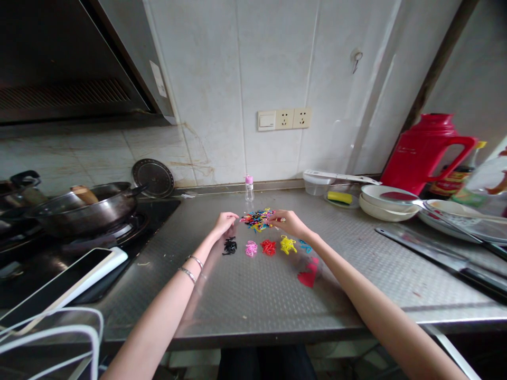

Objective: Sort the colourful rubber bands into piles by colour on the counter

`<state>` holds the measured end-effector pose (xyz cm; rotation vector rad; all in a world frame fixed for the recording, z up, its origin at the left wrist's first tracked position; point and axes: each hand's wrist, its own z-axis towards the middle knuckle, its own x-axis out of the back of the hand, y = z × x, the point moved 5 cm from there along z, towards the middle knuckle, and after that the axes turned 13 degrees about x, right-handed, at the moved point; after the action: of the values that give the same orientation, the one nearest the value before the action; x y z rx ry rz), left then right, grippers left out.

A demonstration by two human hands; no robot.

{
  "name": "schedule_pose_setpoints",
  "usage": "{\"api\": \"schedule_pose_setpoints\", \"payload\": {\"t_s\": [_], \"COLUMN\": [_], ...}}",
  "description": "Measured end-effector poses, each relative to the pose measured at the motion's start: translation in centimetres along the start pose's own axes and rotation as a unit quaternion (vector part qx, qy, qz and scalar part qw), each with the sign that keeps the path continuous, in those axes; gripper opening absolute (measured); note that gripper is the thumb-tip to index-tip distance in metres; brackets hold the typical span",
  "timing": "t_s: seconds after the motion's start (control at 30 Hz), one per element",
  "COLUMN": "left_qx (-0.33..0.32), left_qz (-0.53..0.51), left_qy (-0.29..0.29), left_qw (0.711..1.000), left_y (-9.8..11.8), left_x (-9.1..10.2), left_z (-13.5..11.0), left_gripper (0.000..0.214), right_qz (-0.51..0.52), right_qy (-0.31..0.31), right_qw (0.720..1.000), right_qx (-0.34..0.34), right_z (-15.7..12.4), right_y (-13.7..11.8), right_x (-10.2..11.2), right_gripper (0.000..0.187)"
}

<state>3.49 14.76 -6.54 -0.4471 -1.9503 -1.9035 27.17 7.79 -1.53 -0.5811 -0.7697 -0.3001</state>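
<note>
A heap of mixed-colour small rubber bands (pixel 257 219) lies on the steel counter between my hands. At its left edge my left hand (pixel 225 224) has thumb and fingertips pressed together; what they pinch, if anything, is too small to make out. My right hand (pixel 291 224) bends its fingers into the heap's right side, with coloured bands showing at the fingertips. In front runs a row of sorted bands: a black pile (pixel 229 246), a pink pile (pixel 251 248), a red pile (pixel 268 247), a yellow pile (pixel 288 244) and a few blue bands (pixel 304 246) partly beside my right wrist.
Behind the heap stands a small pink-capped bottle (pixel 249 190). A red scrap (pixel 309 273) lies near my right forearm. Rightward are bowls (pixel 386 211), a cleaver (pixel 420 248), a yellow sponge (pixel 339 198) and a red thermos (pixel 420 153). A pan (pixel 91 208) sits on the left stove.
</note>
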Motion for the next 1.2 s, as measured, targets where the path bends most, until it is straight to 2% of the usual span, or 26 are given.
{"api": "schedule_pose_setpoints", "payload": {"t_s": [0.13,0.23,0.43,0.67,0.83,0.97,1.07,1.2], "left_qx": [0.009,0.013,0.004,0.012,0.011,-0.001,-0.033,-0.074], "left_qz": [0.007,0.009,0.008,0.014,0.028,0.043,0.099,0.218], "left_qy": [-0.008,-0.009,-0.005,-0.009,-0.005,-0.003,0.002,0.024], "left_qw": [1.0,1.0,1.0,1.0,1.0,0.999,0.995,0.973], "left_y": [0.1,0.1,0.1,0.5,0.6,0.7,1.3,2.2], "left_x": [-0.1,-0.1,-0.1,-0.1,0.0,-0.1,-0.3,-0.6], "left_z": [-0.3,-0.3,-0.1,-0.5,-0.7,-0.6,-0.8,-1.5], "left_gripper": [0.029,0.029,0.026,0.027,0.028,0.025,0.023,0.027], "right_qz": [0.034,0.027,-0.002,-0.007,-0.01,-0.04,-0.072,-0.106], "right_qy": [-0.05,-0.095,-0.152,-0.131,-0.089,-0.048,-0.03,-0.022], "right_qw": [0.995,0.988,0.981,0.985,0.991,0.997,0.997,0.992], "right_qx": [0.081,0.118,0.119,0.116,0.097,0.046,-0.005,-0.059], "right_z": [1.1,1.1,0.5,0.7,0.7,0.0,-0.9,-2.0], "right_y": [-4.2,-5.6,-5.8,-5.5,-3.7,-0.7,2.0,4.8], "right_x": [-1.8,-3.4,-5.0,-4.0,-2.2,-0.2,0.9,1.4], "right_gripper": [0.023,0.02,0.022,0.021,0.021,0.022,0.024,0.026]}}
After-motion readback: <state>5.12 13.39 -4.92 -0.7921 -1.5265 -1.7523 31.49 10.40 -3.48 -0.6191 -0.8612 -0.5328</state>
